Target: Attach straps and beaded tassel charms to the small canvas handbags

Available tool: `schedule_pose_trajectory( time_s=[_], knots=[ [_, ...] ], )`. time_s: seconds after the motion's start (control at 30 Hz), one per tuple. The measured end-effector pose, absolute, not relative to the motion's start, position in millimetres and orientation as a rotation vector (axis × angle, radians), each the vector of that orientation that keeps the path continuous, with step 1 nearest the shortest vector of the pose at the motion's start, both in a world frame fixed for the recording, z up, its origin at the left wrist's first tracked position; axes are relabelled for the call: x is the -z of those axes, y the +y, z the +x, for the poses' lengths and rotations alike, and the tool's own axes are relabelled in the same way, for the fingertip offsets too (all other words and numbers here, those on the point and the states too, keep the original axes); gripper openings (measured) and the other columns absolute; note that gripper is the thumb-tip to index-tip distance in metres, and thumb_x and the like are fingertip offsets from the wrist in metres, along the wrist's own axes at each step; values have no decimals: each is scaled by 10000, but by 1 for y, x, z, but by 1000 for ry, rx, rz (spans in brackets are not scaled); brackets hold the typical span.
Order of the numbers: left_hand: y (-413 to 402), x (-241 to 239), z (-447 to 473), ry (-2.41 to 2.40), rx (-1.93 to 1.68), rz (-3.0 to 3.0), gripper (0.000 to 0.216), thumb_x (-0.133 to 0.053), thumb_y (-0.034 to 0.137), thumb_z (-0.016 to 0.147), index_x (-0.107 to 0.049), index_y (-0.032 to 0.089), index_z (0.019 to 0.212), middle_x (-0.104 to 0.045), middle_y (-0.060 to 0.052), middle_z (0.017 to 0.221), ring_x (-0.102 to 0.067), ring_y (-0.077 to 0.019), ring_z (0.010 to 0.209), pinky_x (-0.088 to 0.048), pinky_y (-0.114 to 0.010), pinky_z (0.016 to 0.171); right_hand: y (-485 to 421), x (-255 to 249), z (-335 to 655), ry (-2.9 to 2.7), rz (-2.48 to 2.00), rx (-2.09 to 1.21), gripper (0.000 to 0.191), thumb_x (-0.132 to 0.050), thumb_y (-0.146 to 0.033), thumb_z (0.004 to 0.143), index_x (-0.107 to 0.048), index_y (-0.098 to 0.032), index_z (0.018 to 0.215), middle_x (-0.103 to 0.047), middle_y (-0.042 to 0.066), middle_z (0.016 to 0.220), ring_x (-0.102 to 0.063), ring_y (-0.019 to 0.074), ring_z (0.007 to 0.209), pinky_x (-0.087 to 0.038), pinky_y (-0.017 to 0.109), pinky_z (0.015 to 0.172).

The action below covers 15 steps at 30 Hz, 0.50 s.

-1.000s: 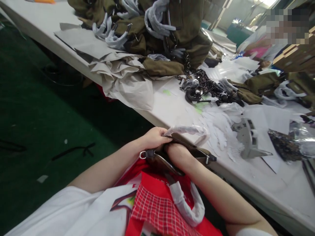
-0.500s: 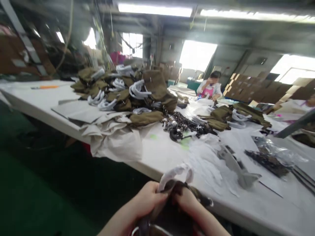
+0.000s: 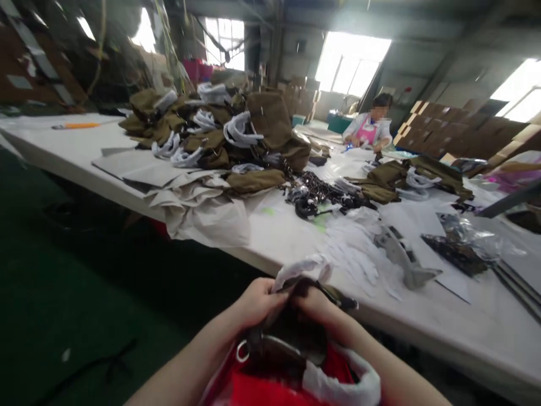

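Close to my body, at the table's near edge, is a dark brown-green handbag with a zipper, a metal ring and white-wrapped handles. One wrapped handle arches up beyond my fingers; another wrapped handle hangs low over red cloth in front of me. My left hand is closed on the bag's upper edge beside the far handle's base. My right hand grips the same edge close by, its fingertips partly hidden inside the fold.
A long white table bears a heap of olive bags with wrapped handles, a pile of dark chains, beige cloth and a grey metal tool. Behind it a person in a pink apron works near stacked cartons.
My view has tipped downward, so the table sits higher and more of the bag, red cloth and lower handle shows. Both hands keep their grip on the bag.
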<state>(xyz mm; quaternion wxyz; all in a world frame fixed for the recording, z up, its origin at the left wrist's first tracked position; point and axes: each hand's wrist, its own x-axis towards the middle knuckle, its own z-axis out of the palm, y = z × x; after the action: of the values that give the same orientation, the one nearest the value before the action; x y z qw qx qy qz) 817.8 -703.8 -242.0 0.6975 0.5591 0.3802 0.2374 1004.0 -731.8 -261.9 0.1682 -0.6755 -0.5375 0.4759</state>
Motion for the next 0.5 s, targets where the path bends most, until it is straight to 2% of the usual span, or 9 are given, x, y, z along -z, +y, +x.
schedule_pose_trajectory(
  time_s=[0.13, 0.23, 0.33, 0.4, 0.5],
  knots=[
    [-706, 241, 817, 885, -502, 1300, 383, -708, 469, 712, -710, 89, 761, -639, -38, 685, -561, -161, 636, -430, -246, 587, -737, 267, 1006, -1542, -1982, -1356, 248, -391, -210, 914, -620, -150, 843, -643, 16, 690, -537, 88, 478, -417, 211, 468],
    [-706, 242, 815, 872, -500, 1275, 381, -711, 457, 713, -728, 93, 825, -674, -56, 755, -603, -189, 704, -468, -262, 628, -739, 265, 1009, -1771, -2030, -1208, 262, -379, -177, 924, -635, -126, 917, -677, 34, 710, -582, 100, 510, -452, 218, 530],
    [-704, 244, 814, 876, -498, 1277, 388, -711, 458, 717, -736, 91, 840, -685, -66, 770, -617, -201, 717, -489, -280, 648, -740, 256, 1010, -1922, -2048, -987, 236, -465, -161, 880, -653, -139, 1020, -722, 84, 899, -664, 168, 726, -499, 278, 716],
    [-702, 244, 815, 878, -507, 1286, 389, -709, 464, 719, -734, 91, 825, -679, -62, 752, -608, -191, 694, -489, -280, 640, -741, 251, 1008, -2004, -2049, -846, 245, -488, -171, 865, -667, -138, 1028, -709, 130, 1021, -661, 237, 897, -483, 345, 837],
    [-699, 244, 816, 869, -508, 1284, 387, -714, 474, 712, -720, 93, 777, -645, -42, 697, -569, -158, 639, -464, -258, 604, -747, 246, 1003, -2120, -2024, -742, 262, -477, -173, 871, -676, -121, 1034, -688, 164, 1052, -638, 276, 969, -459, 391, 900]
  ],
)
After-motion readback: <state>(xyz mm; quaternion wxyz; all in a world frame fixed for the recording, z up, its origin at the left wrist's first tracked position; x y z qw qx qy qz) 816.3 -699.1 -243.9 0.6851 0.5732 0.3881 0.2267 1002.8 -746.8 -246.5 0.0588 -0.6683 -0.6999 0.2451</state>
